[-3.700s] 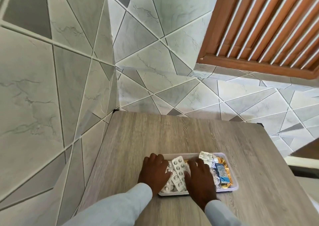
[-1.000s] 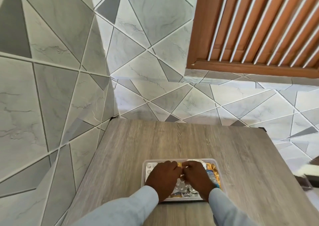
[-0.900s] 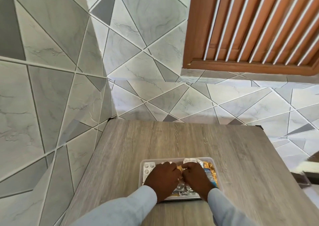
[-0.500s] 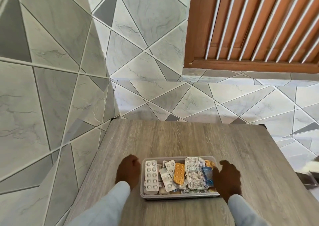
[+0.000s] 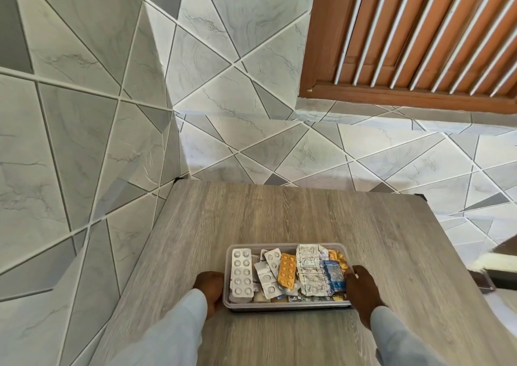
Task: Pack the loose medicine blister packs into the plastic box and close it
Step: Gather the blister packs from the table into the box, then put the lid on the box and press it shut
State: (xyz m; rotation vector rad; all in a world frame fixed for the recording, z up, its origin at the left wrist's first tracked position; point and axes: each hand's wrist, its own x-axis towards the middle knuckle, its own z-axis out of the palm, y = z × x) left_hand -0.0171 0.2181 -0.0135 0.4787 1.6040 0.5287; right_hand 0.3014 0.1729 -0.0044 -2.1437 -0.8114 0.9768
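Head view shows my left hand (image 5: 209, 286) and right hand (image 5: 360, 290) gripping the two short ends of the plastic box (image 5: 288, 305) near the table's (image 5: 293, 214) front edge, fingers curled on its walls to steady it, blister packs (image 5: 288, 270) inside, no lid visible.

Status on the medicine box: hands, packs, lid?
Left hand and right hand flank the plastic box. Blister packs inside. No lid in view.
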